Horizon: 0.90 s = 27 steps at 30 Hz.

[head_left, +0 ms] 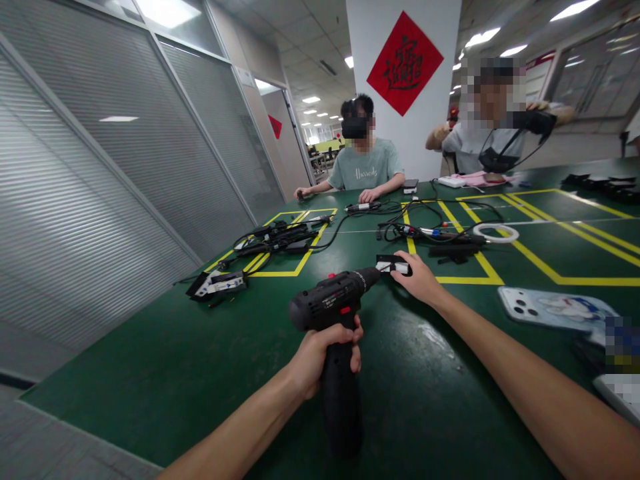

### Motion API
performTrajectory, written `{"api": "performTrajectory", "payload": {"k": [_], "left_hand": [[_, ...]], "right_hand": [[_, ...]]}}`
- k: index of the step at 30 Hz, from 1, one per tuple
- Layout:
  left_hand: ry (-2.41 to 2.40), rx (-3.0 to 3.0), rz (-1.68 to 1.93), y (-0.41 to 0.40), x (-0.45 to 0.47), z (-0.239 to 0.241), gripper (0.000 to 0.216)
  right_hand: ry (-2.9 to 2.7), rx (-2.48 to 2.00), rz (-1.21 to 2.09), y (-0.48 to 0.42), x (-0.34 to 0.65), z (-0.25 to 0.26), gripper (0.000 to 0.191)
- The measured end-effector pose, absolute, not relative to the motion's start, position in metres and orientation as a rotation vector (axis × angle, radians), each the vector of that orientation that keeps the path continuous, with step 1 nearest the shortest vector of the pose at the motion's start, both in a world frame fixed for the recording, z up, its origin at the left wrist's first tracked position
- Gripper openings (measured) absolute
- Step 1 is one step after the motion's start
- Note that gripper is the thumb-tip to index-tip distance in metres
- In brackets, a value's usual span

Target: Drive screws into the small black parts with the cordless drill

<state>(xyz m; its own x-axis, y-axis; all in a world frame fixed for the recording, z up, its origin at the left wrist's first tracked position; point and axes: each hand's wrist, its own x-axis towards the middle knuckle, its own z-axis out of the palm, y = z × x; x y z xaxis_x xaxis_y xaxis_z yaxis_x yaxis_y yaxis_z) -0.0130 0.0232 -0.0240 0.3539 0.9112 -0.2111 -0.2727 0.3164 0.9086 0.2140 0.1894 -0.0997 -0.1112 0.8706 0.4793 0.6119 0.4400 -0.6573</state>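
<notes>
My left hand (320, 360) is wrapped round the grip of a black cordless drill (327, 300) with red buttons. The drill points away and to the right, its chuck close to a small black and white block (399, 269). Whether the bit touches the block cannot be made out. Fingers of my right hand (417, 277) pinch this block from its right side, at the table surface. Part of the block lies hidden behind the fingers.
Tangled black cables (277, 237) and a black and white piece (217, 287) lie to the left. Farther back are more cables with a tool-like rod (440, 233) and a white ring (496, 233). A phone (555, 310) lies right. Two people (367, 160) are across the green table (225, 373).
</notes>
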Motion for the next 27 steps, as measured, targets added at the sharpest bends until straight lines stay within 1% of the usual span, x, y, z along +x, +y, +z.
{"api": "performTrajectory", "payload": {"k": [10,20,27], "left_hand": [[0.863,0.919,0.919,0.0239,-0.0139,-0.0259,0.021],[0.838,0.903,0.916,0.0250,-0.0138,-0.0258,0.018],[0.824,0.921,0.919,0.0253,-0.0152,-0.0264,0.022]], "right_hand": [[-1.831,-1.263,0.357,0.1912,0.2142,-0.1021,0.045],[-1.817,-1.257,0.379,0.1897,0.2136,-0.1009,0.044],[-1.817,-1.249,0.394,0.1882,0.2137,-0.0990,0.044]]}}
